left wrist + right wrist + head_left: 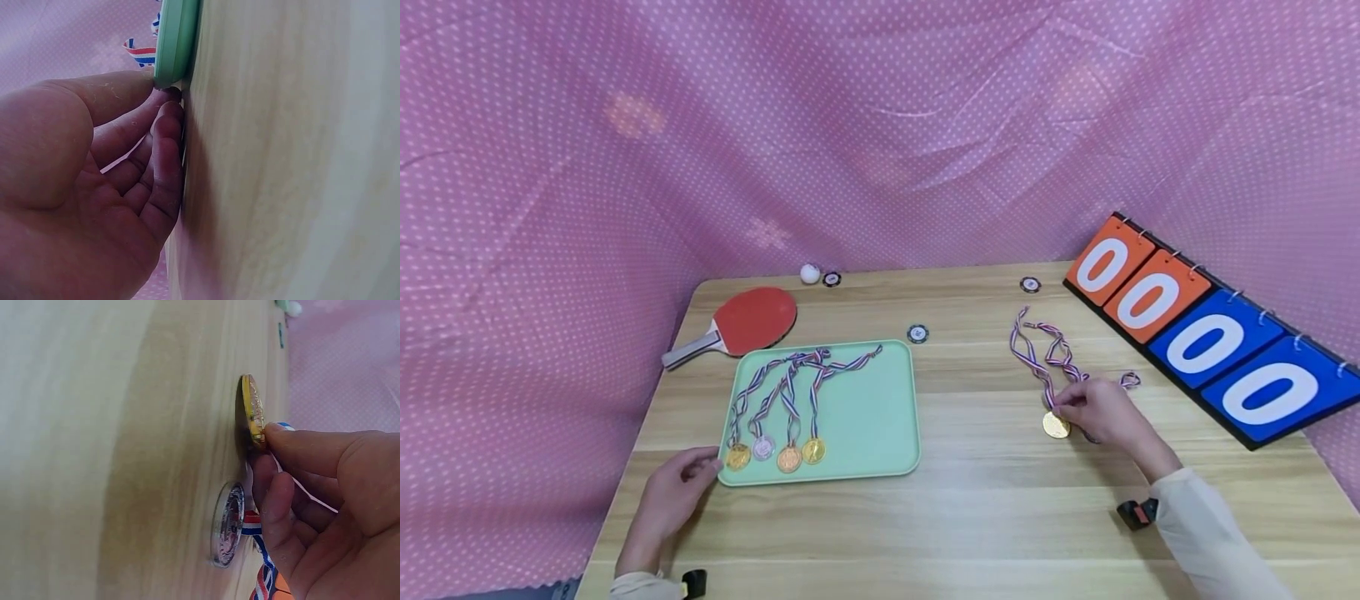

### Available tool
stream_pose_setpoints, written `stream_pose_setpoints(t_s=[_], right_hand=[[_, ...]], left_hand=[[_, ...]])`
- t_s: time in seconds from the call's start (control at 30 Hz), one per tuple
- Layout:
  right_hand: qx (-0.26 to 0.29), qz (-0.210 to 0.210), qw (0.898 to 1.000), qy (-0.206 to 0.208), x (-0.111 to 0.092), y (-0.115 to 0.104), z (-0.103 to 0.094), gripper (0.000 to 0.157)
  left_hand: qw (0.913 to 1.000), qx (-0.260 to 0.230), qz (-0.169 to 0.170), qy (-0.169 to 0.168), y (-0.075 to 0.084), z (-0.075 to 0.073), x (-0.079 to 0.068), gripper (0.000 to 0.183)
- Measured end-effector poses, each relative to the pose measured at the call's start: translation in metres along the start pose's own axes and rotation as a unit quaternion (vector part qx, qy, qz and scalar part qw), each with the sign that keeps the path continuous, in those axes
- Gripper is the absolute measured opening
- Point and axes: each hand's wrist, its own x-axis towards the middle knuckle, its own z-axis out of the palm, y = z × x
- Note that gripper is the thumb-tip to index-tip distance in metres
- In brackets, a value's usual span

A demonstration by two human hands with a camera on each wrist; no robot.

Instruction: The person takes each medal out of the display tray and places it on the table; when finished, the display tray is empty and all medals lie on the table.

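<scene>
My left hand (673,492) is at the near left corner of a light green tray (868,417). In the left wrist view, its thumb lies on the rim and a fingertip is under it, pinching the edge. On the tray lie several medals with striped ribbons: gold, silver (763,448) and bronze (789,458). My right hand (1105,417) pinches a gold medal (253,412) near its ribbon end, slightly tilted over the table. Beside it in the right wrist view is a silver medal (228,525), mostly hidden by the hand in the head view.
A red table tennis bat (756,319) lies behind the tray on the left. Further back are a white ball (809,274) and poker chips (918,333). A flip scoreboard (1206,342) showing zeros stands along the right side. Pink dotted cloth (880,133) surrounds the table.
</scene>
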Motion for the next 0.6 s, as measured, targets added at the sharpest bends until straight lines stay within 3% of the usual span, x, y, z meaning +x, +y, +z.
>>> stream_pose_setpoints(t_s=[0.4, 0.6], right_hand=[[-0.004, -0.012, 1.000, 0.014, -0.0031, 0.0044, 0.0057, 0.007], [0.001, -0.001, 1.000, 0.027, -0.0104, -0.0022, -0.0020, 0.019]], left_hand=[[1.0000, 0.000, -0.008, -0.003, -0.0003, -0.0004, -0.0006, 0.049], [1.0000, -0.001, -0.002, 0.000, -0.0015, 0.0007, 0.0013, 0.051]])
